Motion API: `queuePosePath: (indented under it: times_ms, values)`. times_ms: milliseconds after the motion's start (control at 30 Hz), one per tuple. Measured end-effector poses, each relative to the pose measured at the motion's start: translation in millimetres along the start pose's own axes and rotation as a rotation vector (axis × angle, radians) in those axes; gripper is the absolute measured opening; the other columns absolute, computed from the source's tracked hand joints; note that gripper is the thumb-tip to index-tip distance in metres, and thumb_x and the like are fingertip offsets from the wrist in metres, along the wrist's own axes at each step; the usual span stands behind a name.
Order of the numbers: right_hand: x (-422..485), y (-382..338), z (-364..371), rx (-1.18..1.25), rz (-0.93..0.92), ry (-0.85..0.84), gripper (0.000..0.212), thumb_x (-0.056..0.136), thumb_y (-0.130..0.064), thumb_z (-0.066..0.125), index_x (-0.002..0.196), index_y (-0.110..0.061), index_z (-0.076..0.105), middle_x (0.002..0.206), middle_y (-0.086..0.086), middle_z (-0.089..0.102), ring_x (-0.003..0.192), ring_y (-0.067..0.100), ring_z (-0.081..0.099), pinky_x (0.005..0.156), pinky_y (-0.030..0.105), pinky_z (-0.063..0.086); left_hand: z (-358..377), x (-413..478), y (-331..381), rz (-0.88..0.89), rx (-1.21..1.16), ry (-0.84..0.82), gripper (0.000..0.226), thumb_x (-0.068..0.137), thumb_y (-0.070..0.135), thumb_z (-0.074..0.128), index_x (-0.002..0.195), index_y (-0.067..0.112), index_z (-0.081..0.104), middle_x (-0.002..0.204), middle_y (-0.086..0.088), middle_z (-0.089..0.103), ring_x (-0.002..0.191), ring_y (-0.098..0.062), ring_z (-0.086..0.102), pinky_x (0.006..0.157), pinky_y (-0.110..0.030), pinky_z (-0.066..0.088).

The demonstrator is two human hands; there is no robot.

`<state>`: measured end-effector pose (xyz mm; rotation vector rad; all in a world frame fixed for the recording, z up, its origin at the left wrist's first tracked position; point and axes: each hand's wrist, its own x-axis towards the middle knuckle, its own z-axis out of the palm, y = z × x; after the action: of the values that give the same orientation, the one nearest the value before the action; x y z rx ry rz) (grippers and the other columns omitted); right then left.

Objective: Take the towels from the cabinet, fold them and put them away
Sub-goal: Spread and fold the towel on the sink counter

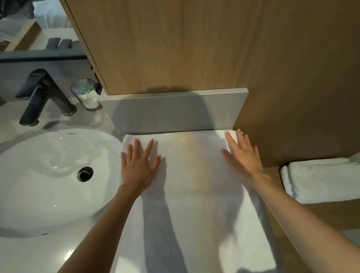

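Note:
A large white towel (196,213) lies flat on the counter to the right of the sink, reaching from the low grey backsplash to the front edge. My left hand (139,165) presses flat on its far left part, fingers spread and straight. My right hand (242,154) lies flat on its far right edge, fingers straight. A second white towel (325,181), folded, sits on a lower wooden shelf at the right.
A white oval sink (23,188) with a dark faucet (42,96) fills the left. A glass tumbler (85,94) stands behind it. A wooden cabinet (185,34) rises behind the towel, with a wooden wall at the right.

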<state>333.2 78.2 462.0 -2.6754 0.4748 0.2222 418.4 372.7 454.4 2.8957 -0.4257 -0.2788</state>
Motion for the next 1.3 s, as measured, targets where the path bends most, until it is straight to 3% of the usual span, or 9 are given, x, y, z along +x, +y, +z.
queuePosePath:
  times_ms: [200, 333, 400, 500, 667, 833, 1000, 1167, 1300]
  values:
    - [-68.7, -57.8, 30.5, 0.042, -0.151, 0.061, 0.054, 0.102, -0.039, 0.023, 0.152, -0.021, 0.027, 0.161, 0.004, 0.016, 0.150, 0.025, 0.009, 0.120, 0.048, 0.001, -4.3, -62.6, 27.2, 0.049, -0.109, 0.099, 0.059, 0.097, 0.050, 0.004, 0.153, 0.032, 0.001, 0.160, 0.004, -0.010, 0.146, -0.017, -0.014, 0.118, -0.039, -0.008]
    - [-116.6, -83.3, 74.9, -0.119, -0.195, 0.024, 0.060, 0.098, -0.047, 0.016, 0.142, -0.023, 0.048, 0.149, 0.008, 0.044, 0.138, 0.033, 0.039, 0.111, 0.059, 0.025, 31.9, -113.3, 55.1, 0.140, -0.093, 0.045, 0.061, 0.092, 0.051, -0.007, 0.151, 0.035, -0.005, 0.159, 0.005, -0.014, 0.144, -0.018, -0.021, 0.118, -0.043, -0.012]
    - [-130.5, -71.6, 84.2, -0.142, -0.167, 0.050, 0.054, 0.099, -0.050, 0.020, 0.147, -0.032, 0.037, 0.156, 0.004, 0.033, 0.144, 0.031, 0.028, 0.116, 0.057, 0.016, 45.9, -132.6, 46.8, 0.122, -0.100, 0.052, 0.054, 0.098, 0.049, 0.003, 0.151, 0.039, 0.001, 0.160, 0.006, -0.011, 0.145, -0.018, -0.020, 0.119, -0.045, -0.011]
    - [-145.8, -35.4, 79.2, -0.082, -0.148, 0.116, 0.051, 0.102, -0.052, 0.019, 0.152, -0.042, 0.015, 0.162, -0.008, 0.002, 0.150, 0.020, -0.006, 0.119, 0.049, -0.011, 47.2, -150.8, 18.0, 0.075, -0.074, 0.087, 0.052, 0.100, 0.051, 0.007, 0.150, 0.044, 0.001, 0.160, 0.008, -0.010, 0.146, -0.014, -0.019, 0.118, -0.040, -0.013]
    - [-159.0, 5.8, 61.9, -0.115, 0.053, 0.106, 0.055, 0.097, -0.063, 0.005, 0.150, -0.049, -0.003, 0.159, -0.013, -0.019, 0.148, 0.023, -0.016, 0.118, 0.051, -0.006, 36.0, -163.8, -22.2, 0.059, -0.065, 0.069, 0.063, 0.092, 0.059, -0.003, 0.152, 0.039, 0.001, 0.159, 0.004, -0.011, 0.146, -0.014, -0.015, 0.118, -0.034, -0.010]
    - [-184.0, 16.4, 49.2, 0.074, 0.085, 0.002, 0.054, 0.098, -0.059, 0.017, 0.147, -0.054, -0.003, 0.160, -0.015, -0.017, 0.149, 0.020, -0.010, 0.115, 0.053, 0.028, 27.8, -188.8, -42.3, 0.111, -0.174, 0.032, 0.075, 0.087, 0.062, -0.001, 0.153, 0.026, 0.007, 0.158, 0.004, -0.009, 0.145, -0.012, -0.015, 0.120, -0.034, -0.004]
    - [-234.9, 20.6, 55.6, -0.123, -0.217, 0.088, 0.056, 0.100, -0.060, 0.024, 0.151, -0.045, 0.009, 0.162, -0.012, -0.005, 0.149, 0.015, -0.007, 0.120, 0.047, 0.002, 25.3, -237.8, -55.9, 0.328, -0.180, 0.072, 0.068, 0.095, 0.063, 0.020, 0.153, 0.031, 0.006, 0.160, 0.007, -0.009, 0.146, -0.008, -0.012, 0.119, -0.027, -0.010]
    - [-270.2, 26.6, 81.0, -0.358, -0.336, 0.058, 0.071, 0.093, -0.064, 0.040, 0.152, -0.044, 0.006, 0.163, -0.003, 0.007, 0.149, 0.029, 0.002, 0.118, 0.054, 0.013, 50.4, -265.6, -72.8, 0.589, 0.092, 0.118, 0.079, 0.089, 0.063, 0.045, 0.153, 0.027, 0.017, 0.160, -0.011, 0.014, 0.147, -0.034, 0.013, 0.116, -0.055, 0.020]
    - [-266.2, 27.9, 87.5, -0.432, -0.348, 0.087, 0.106, 0.074, -0.027, 0.081, 0.154, -0.035, 0.012, 0.161, 0.007, 0.016, 0.146, 0.038, 0.013, 0.114, 0.053, 0.018, 57.1, -259.7, -77.0, 0.595, 0.260, 0.149, 0.089, 0.081, 0.034, 0.065, 0.153, 0.026, 0.016, 0.154, -0.024, 0.024, 0.140, -0.047, 0.022, 0.108, -0.060, 0.031]
